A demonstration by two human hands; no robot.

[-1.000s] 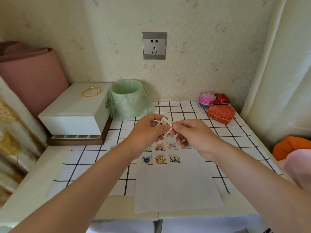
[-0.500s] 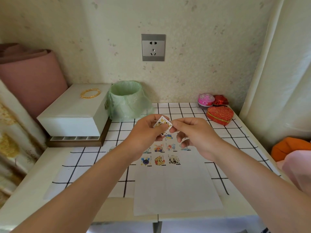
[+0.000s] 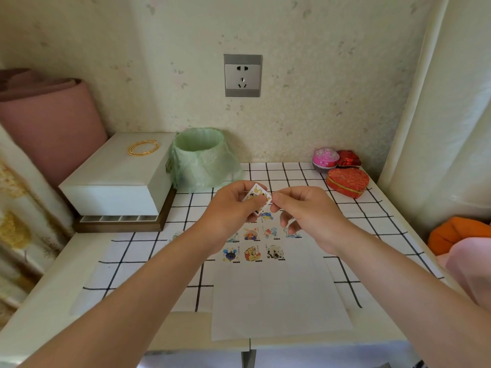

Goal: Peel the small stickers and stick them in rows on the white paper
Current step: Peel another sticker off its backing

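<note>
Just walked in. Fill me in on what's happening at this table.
A person's left hand holds up a small square cartoon sticker, while the right hand pinches its right corner, apparently to peel it. Below lies a white paper sheet on a black-checked white cloth, with colourful cartoon stickers already stuck in rows at its far end. The near part is bare.

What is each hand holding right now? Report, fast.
Left hand: grips the small sticker square, fingers curled round it.
Right hand: pinches the right corner of the same square.
</note>
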